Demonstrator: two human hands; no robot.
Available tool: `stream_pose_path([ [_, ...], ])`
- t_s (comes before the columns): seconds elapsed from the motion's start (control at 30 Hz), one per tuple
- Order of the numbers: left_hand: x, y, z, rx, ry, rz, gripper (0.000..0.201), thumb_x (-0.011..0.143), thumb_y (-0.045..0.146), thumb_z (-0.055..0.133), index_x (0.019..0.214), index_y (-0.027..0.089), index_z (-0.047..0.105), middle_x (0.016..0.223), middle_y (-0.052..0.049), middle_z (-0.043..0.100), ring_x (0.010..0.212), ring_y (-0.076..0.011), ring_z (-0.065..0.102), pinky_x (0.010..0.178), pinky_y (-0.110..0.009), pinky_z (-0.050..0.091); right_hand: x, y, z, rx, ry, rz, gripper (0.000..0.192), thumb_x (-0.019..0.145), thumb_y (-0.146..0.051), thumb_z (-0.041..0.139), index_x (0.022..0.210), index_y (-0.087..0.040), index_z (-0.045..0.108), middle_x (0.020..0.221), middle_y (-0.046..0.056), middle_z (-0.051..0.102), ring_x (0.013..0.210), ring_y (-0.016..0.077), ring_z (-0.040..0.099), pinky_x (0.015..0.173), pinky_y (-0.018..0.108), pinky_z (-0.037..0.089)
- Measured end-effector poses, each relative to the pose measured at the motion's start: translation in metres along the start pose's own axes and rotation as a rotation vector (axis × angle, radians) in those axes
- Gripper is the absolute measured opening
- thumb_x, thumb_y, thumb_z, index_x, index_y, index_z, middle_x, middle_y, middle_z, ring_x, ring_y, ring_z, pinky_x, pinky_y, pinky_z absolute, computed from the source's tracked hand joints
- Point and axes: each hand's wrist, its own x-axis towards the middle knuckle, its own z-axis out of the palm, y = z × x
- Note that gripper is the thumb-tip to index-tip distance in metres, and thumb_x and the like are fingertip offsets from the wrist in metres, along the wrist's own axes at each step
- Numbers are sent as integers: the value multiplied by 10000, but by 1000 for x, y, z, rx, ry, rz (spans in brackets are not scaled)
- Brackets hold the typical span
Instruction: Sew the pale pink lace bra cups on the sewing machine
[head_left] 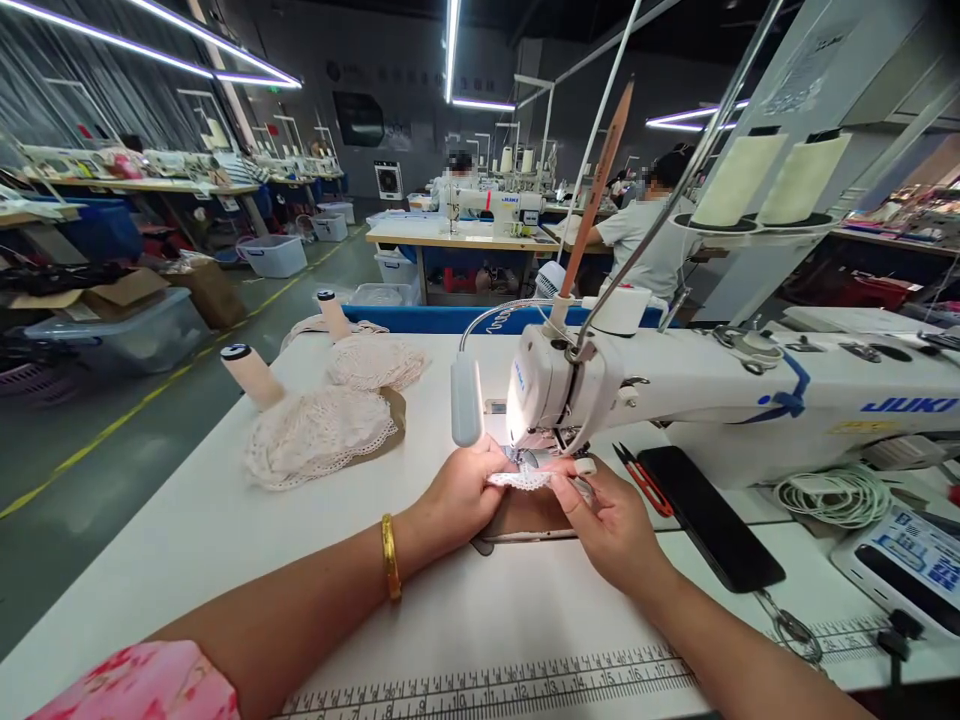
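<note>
A small strip of white lace [525,481] is stretched between my two hands, just in front of the needle area of a white sewing machine [551,385]. My left hand [466,490] pinches the left end of the lace; a gold bangle circles that wrist. At the other end, my right hand [611,515] has thumb and fingers closed on the lace. A grey lamp [466,400] on a bent neck hangs beside the machine head and lights the spot. Part of the lace under the presser foot is hidden by fingers and machine.
Lace cups [319,440] and thread cones [251,375] lie to the left. On the right are red snips [651,485], a black phone [709,515], a cord coil [832,497] and a control box [911,565]. A ruler tape [487,690] runs along the front edge. Other people sit farther back.
</note>
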Motion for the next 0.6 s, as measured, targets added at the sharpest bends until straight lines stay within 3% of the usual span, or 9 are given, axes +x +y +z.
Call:
stream_pose_path([
  [0.1, 1, -5, 3, 28, 14, 39, 288, 819, 13, 462, 864, 181, 692, 942, -41, 594, 895, -188, 583, 798, -289, 490, -1, -2, 0, 27, -18, 7, 159, 1027, -308, 557, 940, -248, 676, 930, 24, 763, 870, 192, 728, 793, 289, 560],
  [0.27, 2, -6, 4, 85, -65, 32, 238, 832, 20, 450, 727, 167, 606, 891, -35, 556, 831, -173, 559, 764, -279, 486, -2, 1, 0, 26, -11, 39, 163, 1034, -322, 546, 986, -249, 684, 902, 20, 751, 861, 192, 724, 760, 284, 553],
  [0.37, 1, -3, 1, 40, -79, 16, 233, 807, 21, 466, 731, 168, 631, 892, -26, 543, 827, -162, 571, 778, -271, 492, -1, 1, 0, 35, -17, 61, 174, 1034, -341, 546, 973, -245, 678, 906, 25, 757, 854, 196, 726, 757, 283, 559],
  [0.6, -2, 10, -3, -17, -76, 2, 90, 843, 191, 615, 761, 174, 648, 876, -30, 584, 844, -179, 579, 736, -270, 464, 1, -2, -1, 53, -29, 29, 167, 1032, -317, 550, 975, -257, 695, 958, 26, 776, 905, 189, 736, 830, 276, 571],
])
